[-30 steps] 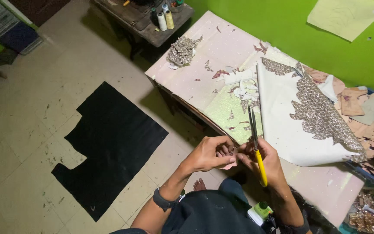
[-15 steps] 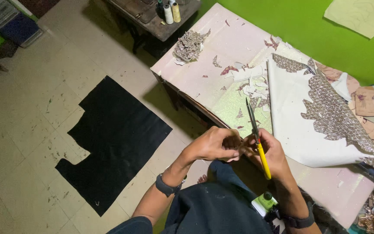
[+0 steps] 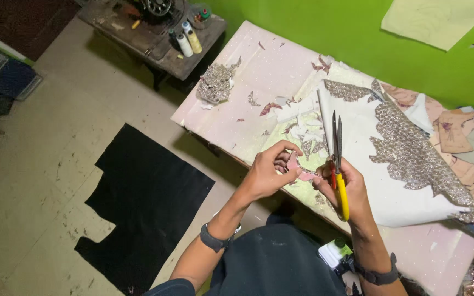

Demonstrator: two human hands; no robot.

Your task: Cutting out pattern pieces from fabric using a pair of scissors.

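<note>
My left hand pinches a small pinkish fabric scrap at the near edge of the pale pink table. My right hand grips yellow-and-red-handled scissors, blades pointing away from me with their tips nearly together. Its fingertips also touch the scrap. Just beyond lies a white cloth carrying a silver beaded lace strip. Small cut scraps lie scattered on the table around my hands.
A black fabric piece lies on the tiled floor at left. A sewing machine table with thread cones stands at the back. A beaded lace bundle rests on the table's far corner. Tan pattern pieces pile against the green wall.
The view has shifted a little. My hands stay together at the table edge, working the small scrap; the scissors stay upright in my right hand.
</note>
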